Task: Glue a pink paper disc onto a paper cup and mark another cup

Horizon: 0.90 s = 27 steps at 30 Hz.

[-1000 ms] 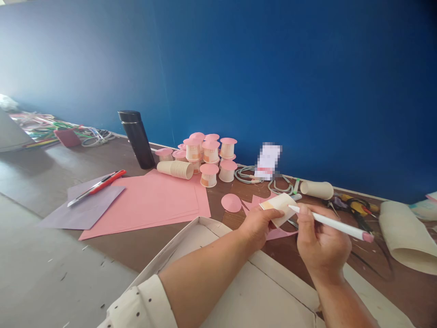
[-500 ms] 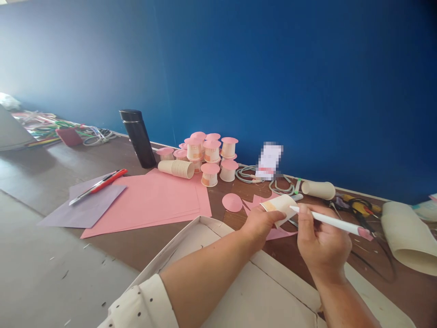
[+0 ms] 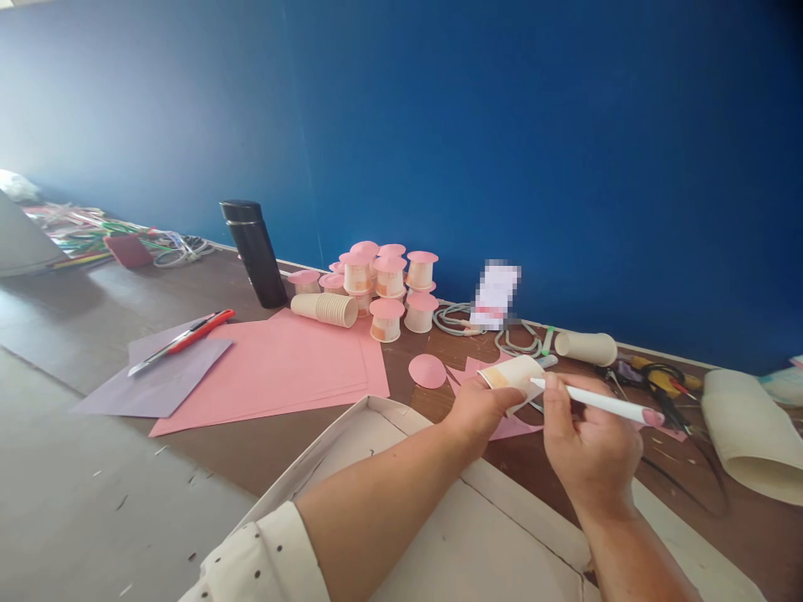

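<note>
My left hand (image 3: 473,414) grips a white paper cup (image 3: 513,372) lying on its side, its base toward the right. An orange patch shows on the cup's wall. Pinched in my right hand (image 3: 590,451) is a white pen (image 3: 595,401) with a pink end, its tip at the cup's side; whether they touch I cannot tell. Beneath the cup lie pink paper scraps (image 3: 514,428), with a round pink paper disc (image 3: 427,371) just left. Farther back stand several upturned cups (image 3: 386,322) topped with pink paper discs, beside a nested stack of plain cups (image 3: 326,309).
A shallow white box (image 3: 376,502) sits below my forearms. On the left are pink sheets (image 3: 276,368), purple paper (image 3: 188,389), a red utility knife (image 3: 194,331) and a black flask (image 3: 254,255). Along the wall lie coiled cables (image 3: 452,320) and a loose cup (image 3: 586,348).
My right hand and the pen have shifted slightly left along the cup. The left hand with the cup is nearly unmoved.
</note>
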Motion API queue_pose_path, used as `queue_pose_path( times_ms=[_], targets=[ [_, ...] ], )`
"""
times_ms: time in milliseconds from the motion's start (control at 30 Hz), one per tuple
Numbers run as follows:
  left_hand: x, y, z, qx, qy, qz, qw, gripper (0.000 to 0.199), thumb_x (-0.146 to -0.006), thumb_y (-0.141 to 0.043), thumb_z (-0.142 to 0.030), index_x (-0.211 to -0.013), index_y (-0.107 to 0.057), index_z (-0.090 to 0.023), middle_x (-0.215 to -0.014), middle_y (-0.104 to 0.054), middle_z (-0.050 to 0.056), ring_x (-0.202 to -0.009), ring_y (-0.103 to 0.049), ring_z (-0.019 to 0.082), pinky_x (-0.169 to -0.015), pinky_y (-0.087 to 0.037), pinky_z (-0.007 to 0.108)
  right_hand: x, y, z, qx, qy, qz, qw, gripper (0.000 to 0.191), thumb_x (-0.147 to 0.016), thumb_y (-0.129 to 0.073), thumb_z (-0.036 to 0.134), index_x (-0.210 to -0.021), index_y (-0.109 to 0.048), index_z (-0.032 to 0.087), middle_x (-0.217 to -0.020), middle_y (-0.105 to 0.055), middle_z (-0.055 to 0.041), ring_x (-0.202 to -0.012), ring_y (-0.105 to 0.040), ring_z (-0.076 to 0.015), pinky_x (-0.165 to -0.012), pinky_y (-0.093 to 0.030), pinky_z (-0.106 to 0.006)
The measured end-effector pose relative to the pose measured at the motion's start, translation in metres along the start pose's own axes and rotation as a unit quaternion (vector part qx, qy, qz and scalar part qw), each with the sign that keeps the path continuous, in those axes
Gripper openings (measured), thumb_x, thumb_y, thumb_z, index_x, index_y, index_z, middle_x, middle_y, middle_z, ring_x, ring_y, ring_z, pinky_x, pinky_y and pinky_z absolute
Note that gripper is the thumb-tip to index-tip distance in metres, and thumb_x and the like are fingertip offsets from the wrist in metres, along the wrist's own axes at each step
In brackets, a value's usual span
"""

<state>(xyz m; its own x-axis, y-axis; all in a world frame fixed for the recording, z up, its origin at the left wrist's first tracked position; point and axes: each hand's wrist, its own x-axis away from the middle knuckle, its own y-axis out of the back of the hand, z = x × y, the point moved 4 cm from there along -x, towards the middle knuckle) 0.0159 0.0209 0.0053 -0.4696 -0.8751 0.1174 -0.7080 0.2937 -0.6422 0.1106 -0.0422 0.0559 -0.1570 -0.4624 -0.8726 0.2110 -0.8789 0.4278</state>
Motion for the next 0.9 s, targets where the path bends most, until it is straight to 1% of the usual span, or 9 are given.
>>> queue_pose_path(
  times_ms=[167, 300, 367, 500, 567, 667, 800, 900],
  targets=[
    [0.002, -0.001, -0.002, -0.003, -0.005, -0.007, 1.0, 0.026, -0.057, -0.069, -0.012, -0.083, -0.071, -0.013, -0.082, -0.07, 0.005, -0.084, -0.062, 0.02, -0.084, -0.045, 0.032, 0.0, 0.0, 0.001, 0.004, -0.001, 0.001, 1.0, 0.017, -0.087, -0.055, 0.028, -0.084, -0.066, 0.016, -0.075, -0.07, -0.0065, -0.064, -0.064, -0.0152, -0.061, -0.044, -0.023],
    [0.002, -0.001, 0.0, 0.012, -0.007, 0.0, 1.0, 0.024, -0.057, -0.069, -0.012, -0.08, -0.071, -0.013, -0.081, -0.07, 0.005, -0.083, -0.063, 0.02, -0.081, -0.046, 0.031, 0.001, 0.001, 0.0, 0.004, 0.0, 0.002, 1.0, 0.016, -0.087, -0.056, 0.028, -0.084, -0.066, 0.016, -0.075, -0.07, -0.0062, -0.065, -0.064, -0.0153, -0.061, -0.044, -0.023],
    [0.0, 0.0, 0.002, 0.021, -0.004, 0.004, 1.0, 0.026, -0.057, -0.07, -0.013, -0.083, -0.071, -0.013, -0.083, -0.07, 0.006, -0.083, -0.063, 0.02, -0.081, -0.046, 0.031, 0.001, 0.001, 0.0, 0.003, -0.002, 0.001, 1.0, 0.016, -0.087, -0.056, 0.028, -0.085, -0.066, 0.016, -0.075, -0.07, -0.0064, -0.066, -0.064, -0.0157, -0.061, -0.044, -0.023],
    [-0.006, 0.003, 0.006, 0.039, 0.001, 0.012, 0.999, 0.04, -0.057, -0.072, -0.014, -0.097, -0.072, -0.012, -0.093, -0.071, 0.008, -0.085, -0.063, 0.02, -0.083, -0.046, 0.031, 0.001, 0.0, -0.001, 0.003, -0.004, -0.001, 1.0, 0.017, -0.087, -0.056, 0.028, -0.085, -0.067, 0.016, -0.076, -0.07, -0.007, -0.068, -0.065, -0.0167, -0.063, -0.045, -0.024],
    [-0.008, 0.005, 0.009, 0.038, 0.013, 0.014, 0.999, 0.043, -0.057, -0.072, -0.014, -0.1, -0.072, -0.012, -0.096, -0.071, 0.009, -0.085, -0.063, 0.02, -0.083, -0.046, 0.031, 0.001, 0.0, -0.001, 0.003, -0.006, 0.001, 1.0, 0.017, -0.087, -0.056, 0.028, -0.085, -0.066, 0.016, -0.076, -0.07, -0.0071, -0.068, -0.065, -0.0167, -0.064, -0.045, -0.024],
    [-0.011, 0.007, 0.011, 0.035, 0.025, 0.011, 0.999, 0.045, -0.056, -0.073, -0.014, -0.1, -0.072, -0.011, -0.096, -0.071, 0.01, -0.085, -0.064, 0.02, -0.083, -0.046, 0.031, 0.001, 0.0, -0.001, 0.005, -0.003, 0.0, 1.0, 0.017, -0.087, -0.056, 0.028, -0.085, -0.066, 0.015, -0.076, -0.07, -0.0073, -0.067, -0.065, -0.0166, -0.063, -0.044, -0.024],
    [-0.01, 0.006, 0.009, 0.055, 0.018, 0.012, 0.998, 0.043, -0.057, -0.072, -0.012, -0.1, -0.071, -0.009, -0.096, -0.07, 0.011, -0.085, -0.064, 0.021, -0.085, -0.047, 0.033, 0.001, -0.001, -0.001, 0.011, -0.006, 0.004, 1.0, 0.018, -0.087, -0.055, 0.029, -0.085, -0.066, 0.016, -0.075, -0.07, -0.0076, -0.068, -0.065, -0.0175, -0.062, -0.044, -0.024],
    [-0.009, 0.006, 0.007, 0.064, 0.01, -0.004, 0.998, 0.04, -0.057, -0.071, -0.012, -0.096, -0.071, -0.008, -0.093, -0.07, 0.012, -0.084, -0.064, 0.021, -0.084, -0.049, 0.034, 0.001, -0.001, -0.001, 0.013, -0.012, 0.005, 1.0, 0.019, -0.087, -0.055, 0.03, -0.084, -0.067, 0.016, -0.071, -0.069, -0.007, -0.064, -0.064, -0.0172, -0.059, -0.043, -0.024]
  ],
)
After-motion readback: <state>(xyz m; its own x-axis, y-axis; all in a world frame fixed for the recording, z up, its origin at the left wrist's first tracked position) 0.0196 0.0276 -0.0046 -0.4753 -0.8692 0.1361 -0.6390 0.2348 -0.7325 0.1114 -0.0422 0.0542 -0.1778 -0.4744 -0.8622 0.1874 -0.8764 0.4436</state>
